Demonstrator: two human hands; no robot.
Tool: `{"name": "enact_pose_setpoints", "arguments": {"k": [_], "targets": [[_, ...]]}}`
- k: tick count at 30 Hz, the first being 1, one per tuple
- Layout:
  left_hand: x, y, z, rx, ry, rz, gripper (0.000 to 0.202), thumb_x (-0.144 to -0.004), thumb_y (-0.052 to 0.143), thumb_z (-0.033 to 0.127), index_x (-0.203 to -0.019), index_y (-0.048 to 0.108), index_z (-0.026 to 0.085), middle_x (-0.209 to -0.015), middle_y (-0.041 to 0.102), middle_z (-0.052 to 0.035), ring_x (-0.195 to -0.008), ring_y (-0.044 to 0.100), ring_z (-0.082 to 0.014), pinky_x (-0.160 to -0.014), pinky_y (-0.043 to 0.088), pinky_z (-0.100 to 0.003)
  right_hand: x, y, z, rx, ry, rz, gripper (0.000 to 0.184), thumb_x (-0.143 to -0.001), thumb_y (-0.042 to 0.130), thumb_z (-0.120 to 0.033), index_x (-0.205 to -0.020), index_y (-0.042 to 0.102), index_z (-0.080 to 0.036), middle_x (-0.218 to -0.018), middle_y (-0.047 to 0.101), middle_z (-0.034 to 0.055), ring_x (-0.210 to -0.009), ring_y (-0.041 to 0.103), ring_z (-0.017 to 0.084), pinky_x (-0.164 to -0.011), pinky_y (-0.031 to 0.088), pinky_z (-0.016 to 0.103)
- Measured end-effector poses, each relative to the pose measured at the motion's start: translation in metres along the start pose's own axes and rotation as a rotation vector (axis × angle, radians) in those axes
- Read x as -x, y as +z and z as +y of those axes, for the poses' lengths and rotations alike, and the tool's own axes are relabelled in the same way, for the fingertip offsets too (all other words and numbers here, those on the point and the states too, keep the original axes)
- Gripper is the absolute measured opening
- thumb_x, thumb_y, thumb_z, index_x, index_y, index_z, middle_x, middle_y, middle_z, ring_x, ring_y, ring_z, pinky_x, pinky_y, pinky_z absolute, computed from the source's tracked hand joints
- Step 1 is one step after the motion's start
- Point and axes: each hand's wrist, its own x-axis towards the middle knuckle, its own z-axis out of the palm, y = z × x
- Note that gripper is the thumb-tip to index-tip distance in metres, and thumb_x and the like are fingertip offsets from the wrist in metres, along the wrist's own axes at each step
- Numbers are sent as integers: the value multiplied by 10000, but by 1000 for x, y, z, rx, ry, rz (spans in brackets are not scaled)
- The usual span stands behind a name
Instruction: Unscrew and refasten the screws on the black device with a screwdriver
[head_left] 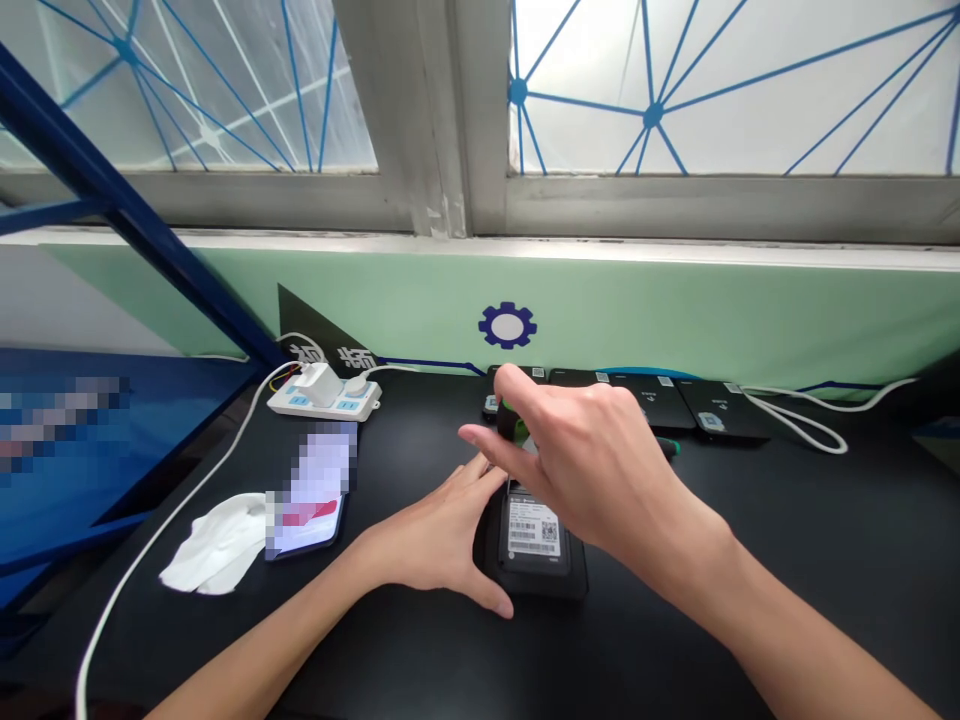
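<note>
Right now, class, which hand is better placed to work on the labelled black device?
Probably the right hand: it hangs above the black device holding a dark-and-green tool; the left hand braces the device's side.

L forearm (255, 655) comes in bare from lower left of frame, R forearm (795, 620) bare too from lower right. Both slim, w/ smooth tapering wrists. L hand (439, 535) & R hand (592, 460) bare, long fingers, short-trimmed nails, nothing worn.
</note>
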Motion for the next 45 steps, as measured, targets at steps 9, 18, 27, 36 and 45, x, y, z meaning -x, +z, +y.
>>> {"name": "enact_pose_setpoints", "arguments": {"k": [9,18,27,36,45], "targets": [[-8,-5,-2,77,27,-40,1450,-516,1064,690,-1734,358,344,-1726,393,-164,-1555,414,-543,-1297,344,-733,-2,-14,-9,-89,1,-123,121,-1114,569,-288,-1010,581,-229,-732,680,-20,-626,631,196,-599,276,334],[-6,2,-16,102,78,16,1345,-470,1036,783,-1617,501,329,-1529,530,-130,-1402,546,-453,-1241,454,-639,-6,-20,-10,-138,40,-189,107,-1053,634,-246,-965,572,-253,-830,691,-28,-735,658,192,-649,343,327],[-3,12,-28,105,80,77,1341,-569,999,797,-1689,437,317,-1671,466,-179,-1488,485,-503,-1288,376,-698,-12,-10,-22,-57,120,-295,277,-1174,507,-346,-921,547,-241,-754,667,23,-686,671,263,-619,282,379],[0,17,-33,127,74,93,1144,-639,969,783,-1597,545,323,-1581,524,-139,-1446,514,-470,-1231,474,-638,-8,-13,-12,-107,28,-208,204,-1106,594,-323,-938,504,-251,-820,629,3,-744,658,237,-643,368,364],[-2,12,-28,113,60,80,1104,-632,997,749,-1569,588,331,-1595,529,-126,-1444,533,-463,-1225,496,-626,-10,-15,-13,-49,49,-212,199,-1067,632,-308,-919,513,-249,-814,639,5,-664,617,214,-602,298,358]]}}
